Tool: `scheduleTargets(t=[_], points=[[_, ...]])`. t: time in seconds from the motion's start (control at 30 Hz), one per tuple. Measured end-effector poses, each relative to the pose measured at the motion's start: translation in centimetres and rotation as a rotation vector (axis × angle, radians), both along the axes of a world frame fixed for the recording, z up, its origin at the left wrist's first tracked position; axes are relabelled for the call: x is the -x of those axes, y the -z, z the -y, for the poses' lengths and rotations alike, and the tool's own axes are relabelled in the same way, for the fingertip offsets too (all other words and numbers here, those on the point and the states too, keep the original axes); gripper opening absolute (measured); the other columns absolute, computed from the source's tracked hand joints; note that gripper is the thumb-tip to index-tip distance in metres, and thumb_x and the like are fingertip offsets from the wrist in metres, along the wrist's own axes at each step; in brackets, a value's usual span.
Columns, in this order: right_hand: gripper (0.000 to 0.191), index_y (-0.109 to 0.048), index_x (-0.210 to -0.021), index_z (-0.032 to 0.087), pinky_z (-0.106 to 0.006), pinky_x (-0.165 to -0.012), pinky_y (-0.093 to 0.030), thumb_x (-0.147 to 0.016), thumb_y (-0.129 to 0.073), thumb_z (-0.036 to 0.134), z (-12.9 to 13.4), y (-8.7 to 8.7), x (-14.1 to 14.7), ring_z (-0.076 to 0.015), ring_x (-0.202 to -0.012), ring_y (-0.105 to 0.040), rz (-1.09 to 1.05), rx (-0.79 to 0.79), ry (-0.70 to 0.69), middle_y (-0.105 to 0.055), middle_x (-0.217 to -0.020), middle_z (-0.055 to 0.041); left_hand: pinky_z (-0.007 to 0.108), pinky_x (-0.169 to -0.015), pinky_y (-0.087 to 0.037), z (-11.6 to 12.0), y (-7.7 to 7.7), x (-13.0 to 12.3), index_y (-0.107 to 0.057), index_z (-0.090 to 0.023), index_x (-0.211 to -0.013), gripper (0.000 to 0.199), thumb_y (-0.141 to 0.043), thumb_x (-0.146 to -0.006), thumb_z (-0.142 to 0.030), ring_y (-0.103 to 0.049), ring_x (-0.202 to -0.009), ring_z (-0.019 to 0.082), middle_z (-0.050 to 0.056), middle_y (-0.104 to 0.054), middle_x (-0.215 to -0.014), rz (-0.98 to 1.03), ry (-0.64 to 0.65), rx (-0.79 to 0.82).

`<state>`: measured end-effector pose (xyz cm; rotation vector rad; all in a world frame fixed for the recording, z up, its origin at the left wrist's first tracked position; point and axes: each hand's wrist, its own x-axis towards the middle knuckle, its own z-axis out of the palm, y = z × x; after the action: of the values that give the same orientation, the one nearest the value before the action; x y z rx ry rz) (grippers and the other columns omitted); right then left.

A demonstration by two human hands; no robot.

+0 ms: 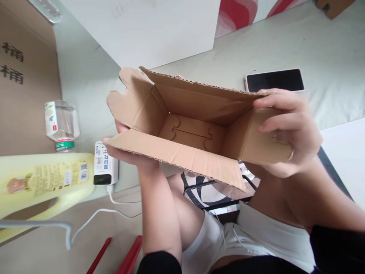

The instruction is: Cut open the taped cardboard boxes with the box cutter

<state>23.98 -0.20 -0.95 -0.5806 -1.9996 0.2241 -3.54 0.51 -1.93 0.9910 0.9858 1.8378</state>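
Observation:
A brown cardboard box (194,137) is held up in front of me with its top flaps standing open. Its inside is bare, and the interlocked bottom tabs show. My left hand (125,152) grips the box's left end from below and behind, most of its fingers hidden by the cardboard. At the other end, my right hand (296,131) holds the right flap, its fingers laid over the inner face and the rest wrapped outside. Beyond the right hand, a phone (275,80) with a dark screen lies on the table.
At left are a clear bottle (62,123) with a green cap, a large yellow bottle (48,186), and a white power bank (106,163) with a cable. A big carton (28,99) stands far left. A white box (165,30) stands behind on the pale tablecloth (327,57).

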Motion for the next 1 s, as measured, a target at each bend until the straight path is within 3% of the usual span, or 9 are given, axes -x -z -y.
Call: scheduleTargets(t=[0.13,0.27,0.37,0.5,0.6,0.77,0.87,1.0], points=[[0.058,-0.057,-0.125,0.033,-0.053,-0.099,-0.049,-0.071,-0.065,0.051,-0.6,1.3,-0.3,-0.0296,-0.123,-0.057,-0.279,0.112,0.008,-0.056,-0.139,-0.0023,0.05,-0.113,-0.047,0.1,-0.5,-1.9,-0.069,-0.026,-0.119,0.078,-0.019,-0.089,-0.079,-0.053,-0.136,0.031,0.006,-0.066,-0.129,0.06,0.143,-0.2],[0.061,-0.052,-0.132,0.032,-0.052,-0.105,-0.047,-0.074,-0.067,0.038,-1.0,2.5,0.0,-0.0269,-0.121,-0.057,-0.466,0.256,-0.024,-0.059,-0.13,-0.0061,0.051,-0.117,-0.045,-0.2,-1.0,-2.7,-0.067,-0.023,-0.125,0.074,-0.04,-0.084,-0.079,-0.044,-0.145,0.034,0.007,-0.057,-0.144,-0.01,0.265,-0.157],[0.06,-0.052,-0.132,0.033,-0.046,-0.096,-0.05,-0.075,-0.071,0.039,-1.2,3.0,0.0,-0.0243,-0.116,-0.059,-0.508,0.288,0.021,-0.059,-0.124,-0.0058,0.052,-0.121,-0.04,-0.1,-0.8,-2.4,-0.067,-0.025,-0.126,0.075,-0.037,-0.085,-0.08,-0.044,-0.145,0.034,0.007,-0.056,-0.146,-0.047,0.223,-0.111],[0.069,-0.053,-0.134,0.037,-0.036,-0.077,-0.049,-0.07,-0.076,0.05,-1.4,3.4,-0.1,-0.0205,-0.102,-0.059,-0.58,0.209,0.064,-0.057,-0.111,-0.0041,0.052,-0.124,-0.035,0.3,0.4,-1.5,-0.072,-0.027,-0.117,0.072,-0.026,-0.091,-0.075,-0.044,-0.145,0.032,0.005,-0.061,-0.14,0.064,0.164,-0.074],[0.064,-0.057,-0.132,0.035,-0.036,-0.077,-0.047,-0.073,-0.072,0.056,-1.1,3.4,0.0,-0.0194,-0.091,-0.055,-0.561,0.232,0.113,-0.05,-0.097,-0.0043,0.052,-0.124,-0.036,0.5,0.9,-1.4,-0.069,-0.027,-0.123,0.079,-0.025,-0.087,-0.082,-0.04,-0.148,0.033,0.004,-0.055,-0.147,0.141,0.204,-0.036],[0.04,-0.059,-0.104,0.026,-0.036,-0.074,-0.043,-0.076,-0.071,0.051,-0.4,3.6,0.3,-0.0192,-0.083,-0.052,-0.555,0.242,0.199,-0.05,-0.092,-0.0059,0.051,-0.12,-0.042,0.3,0.9,-2.0,-0.065,-0.023,-0.124,0.087,-0.02,-0.083,-0.086,-0.039,-0.148,0.034,0.008,-0.052,-0.149,0.213,0.235,-0.067],[0.04,-0.053,-0.099,0.026,-0.036,-0.072,-0.044,-0.075,-0.068,0.056,-0.4,3.8,0.7,-0.0192,-0.08,-0.052,-0.596,0.198,0.211,-0.047,-0.087,-0.0039,0.051,-0.118,-0.044,0.3,1.2,-1.8,-0.064,-0.024,-0.119,0.084,-0.021,-0.083,-0.086,-0.044,-0.144,0.036,0.009,-0.053,-0.146,0.242,0.203,-0.02],[0.049,-0.058,-0.107,0.026,-0.036,-0.068,-0.044,-0.074,-0.063,0.061,-0.4,3.8,1.2,-0.0189,-0.078,-0.053,-0.701,0.212,0.191,-0.044,-0.087,-0.0042,0.052,-0.117,-0.043,0.4,1.5,-1.0,-0.061,-0.022,-0.123,0.085,-0.023,-0.082,-0.086,-0.044,-0.142,0.037,0.011,-0.053,-0.145,0.252,0.226,0.004]])
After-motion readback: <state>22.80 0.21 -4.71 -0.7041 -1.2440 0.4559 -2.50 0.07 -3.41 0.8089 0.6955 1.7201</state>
